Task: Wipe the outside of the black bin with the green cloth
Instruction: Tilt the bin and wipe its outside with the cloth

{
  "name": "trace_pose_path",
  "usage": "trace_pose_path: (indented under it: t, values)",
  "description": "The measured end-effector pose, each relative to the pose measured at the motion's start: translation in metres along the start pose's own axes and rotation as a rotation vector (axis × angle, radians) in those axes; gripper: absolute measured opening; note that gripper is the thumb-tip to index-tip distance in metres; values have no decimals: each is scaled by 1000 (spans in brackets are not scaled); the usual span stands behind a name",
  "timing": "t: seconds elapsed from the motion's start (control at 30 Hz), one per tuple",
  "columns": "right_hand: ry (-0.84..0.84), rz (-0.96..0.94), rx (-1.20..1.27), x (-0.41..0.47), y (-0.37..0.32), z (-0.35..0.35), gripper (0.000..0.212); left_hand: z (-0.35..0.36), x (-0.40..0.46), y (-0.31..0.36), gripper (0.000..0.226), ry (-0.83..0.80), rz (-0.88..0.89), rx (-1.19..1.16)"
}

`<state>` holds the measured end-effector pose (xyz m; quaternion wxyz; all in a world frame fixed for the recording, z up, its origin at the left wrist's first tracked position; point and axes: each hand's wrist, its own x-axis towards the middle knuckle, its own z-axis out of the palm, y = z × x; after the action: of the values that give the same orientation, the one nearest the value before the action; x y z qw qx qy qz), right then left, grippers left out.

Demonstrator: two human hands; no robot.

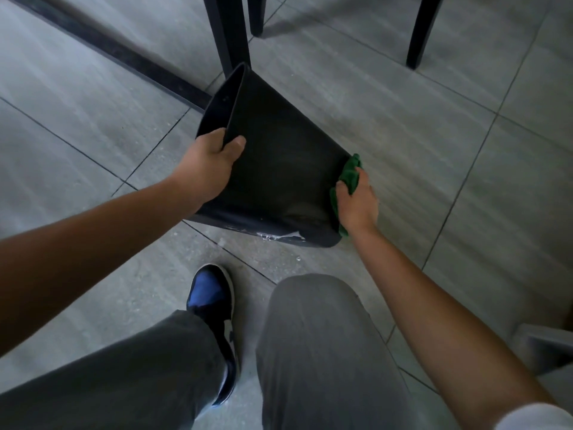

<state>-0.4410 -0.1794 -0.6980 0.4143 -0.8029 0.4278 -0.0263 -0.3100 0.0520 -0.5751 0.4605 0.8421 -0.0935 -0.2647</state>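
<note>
A: While the bin (279, 156) is tipped on the tiled floor (418, 119), where is it held?

B: It is gripped at the rim by the left hand (206, 169): the thumb is pressed on the outer wall and the fingers are curled over the edge, inside, so their tips cannot be seen. The mouth is turned to the left and the base to the right.

A: And the cloth (348, 175)?

B: It is bunched under the right hand (356, 203), whose fingers are closed over it and pressed against the bin's base end.

A: How is the bin likely to handle?

B: It is judged light and fairly stiff, since it is kept tilted by one hand at the rim alone. The smooth plastic may be slippery; droplets can be seen on its near lower edge and on the tile below. The rim is probably the best hold, as the walls are left free for wiping.

A: And the cloth?

B: It looks soft and is easily moulded around the corner.

A: What is noted of the room?

B: Grey tiles with dark joints are seen, and black chair legs (229, 35) stand just behind the bin, so little room is left for turning it. A blue shoe (212, 293) is planted close in front.
</note>
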Motion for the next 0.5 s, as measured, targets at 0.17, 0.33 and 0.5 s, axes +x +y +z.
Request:
trace_pose_path:
  t: [0.17,0.33,0.5]
  values:
    - [21,-55,236,-20,-32,-50,47,-9,7,-9,18,15,-13,29]
    - [-354,109,970,-26,-90,-32,41,-6,7,-9,23,25,-8,53]
    - [4,-305,269,-49,-84,7,56,-5,5,-13,27,47,14,65]
